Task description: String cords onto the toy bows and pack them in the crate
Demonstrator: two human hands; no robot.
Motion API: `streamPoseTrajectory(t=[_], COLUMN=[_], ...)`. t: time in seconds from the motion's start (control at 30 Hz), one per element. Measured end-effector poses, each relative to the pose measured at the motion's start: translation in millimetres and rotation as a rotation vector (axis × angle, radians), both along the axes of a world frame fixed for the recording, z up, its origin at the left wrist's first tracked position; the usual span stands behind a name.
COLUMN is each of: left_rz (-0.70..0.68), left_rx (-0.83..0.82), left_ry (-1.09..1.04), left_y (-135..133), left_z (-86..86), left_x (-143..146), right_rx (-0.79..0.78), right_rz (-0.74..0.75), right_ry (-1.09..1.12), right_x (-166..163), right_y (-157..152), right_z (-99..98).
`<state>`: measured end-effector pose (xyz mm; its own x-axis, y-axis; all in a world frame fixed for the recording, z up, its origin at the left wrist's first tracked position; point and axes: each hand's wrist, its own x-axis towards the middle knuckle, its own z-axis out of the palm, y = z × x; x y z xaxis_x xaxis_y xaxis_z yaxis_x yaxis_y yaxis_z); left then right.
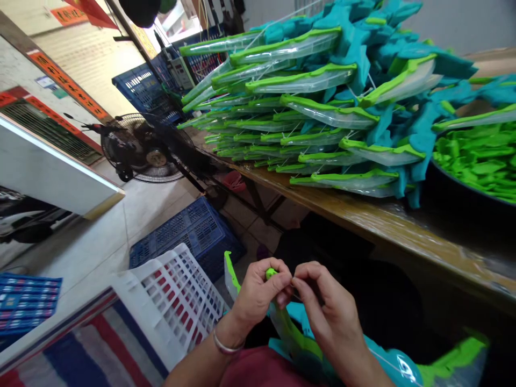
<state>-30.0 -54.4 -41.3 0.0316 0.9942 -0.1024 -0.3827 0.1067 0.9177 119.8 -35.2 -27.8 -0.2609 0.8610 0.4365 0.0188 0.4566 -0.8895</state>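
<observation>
A teal plastic toy [393, 361] with green-edged wings lies across my lap, partly hidden by my arms. My left hand [258, 293] is closed around a green part [271, 273] of it, thumb and forefinger pinched together. Fingertip to fingertip with it, my right hand [330, 306] also pinches; a thin strand seems to run below its fingers, too fine to make out for sure. One green-and-clear wing tip [231, 277] sticks up left of my left hand, another green wing [453, 360] reaches out at the lower right.
Many similar toys [306, 80] are stacked on the wooden table [322, 207] ahead. A dark basin [475, 183] there holds green pieces. White basket [181, 295] and blue crate [189, 231] stand at left, with a fan [155, 156] beyond.
</observation>
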Motion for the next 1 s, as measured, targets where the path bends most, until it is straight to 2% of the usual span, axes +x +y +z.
streamPoseTrajectory(t=[0.1, 0.17, 0.37, 0.47, 0.73, 0.9, 1.0], left_rz=[-0.039, -0.058, -0.060, -0.043, -0.027, -0.027, -0.026], left_rx=[0.010, 0.006, -0.039, -0.058, -0.070, -0.066, -0.060], left_ry=[-0.005, 0.007, -0.011, -0.051, -0.038, -0.081, -0.081], left_y=[0, -1, -1, 0, -2, -1, 0], left_z=[0.2, 0.1, -0.6, 0.7, 7.2, 6.5, 4.0], left_x=[-2, -3, -1, 0, 2, 3, 3], right_rx=[0.026, 0.109, 0.545, 0.661, 0.675, 0.584, 0.522], right_rz=[0.001, -0.027, -0.216, -0.248, -0.243, -0.303, -0.281], right_ry=[0.016, -0.023, -0.267, -0.340, -0.348, -0.292, -0.265], right_x=[1, 2, 3, 2, 3, 4, 6], right_y=[1, 2, 0, -3, -2, 1, 1], right_z=[1.4, 2.4, -4.5, -9.9, -9.8, -3.7, -3.7])
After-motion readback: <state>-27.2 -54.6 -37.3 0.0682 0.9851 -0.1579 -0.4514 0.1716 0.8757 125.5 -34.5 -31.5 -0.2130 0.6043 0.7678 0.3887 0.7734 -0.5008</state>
